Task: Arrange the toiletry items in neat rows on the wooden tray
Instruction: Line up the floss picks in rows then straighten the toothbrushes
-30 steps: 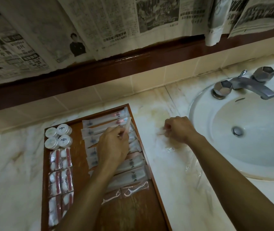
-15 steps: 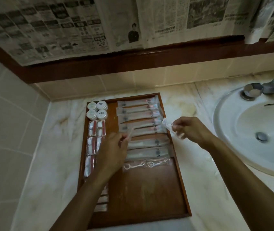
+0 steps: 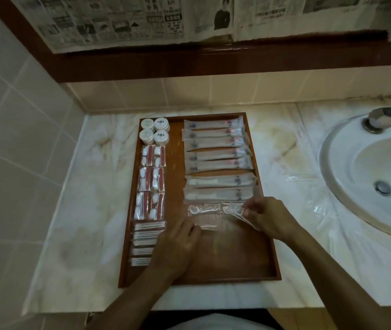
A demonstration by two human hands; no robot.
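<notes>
On the brown wooden tray (image 3: 270, 258), the left hand (image 3: 175, 244) and right hand (image 3: 269, 220) each pinch a clear plastic floss-pick packet (image 3: 216, 226), near the tray's middle, just below the long frosted toothbrush sleeves (image 3: 218, 194). Best to lay both flat, edges parallel to the sleeves, butted end to end, before releasing either grip.

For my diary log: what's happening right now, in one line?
left hand pinches clear packet | right hand pinches its other end | over wooden tray | step: laying packet
</notes>
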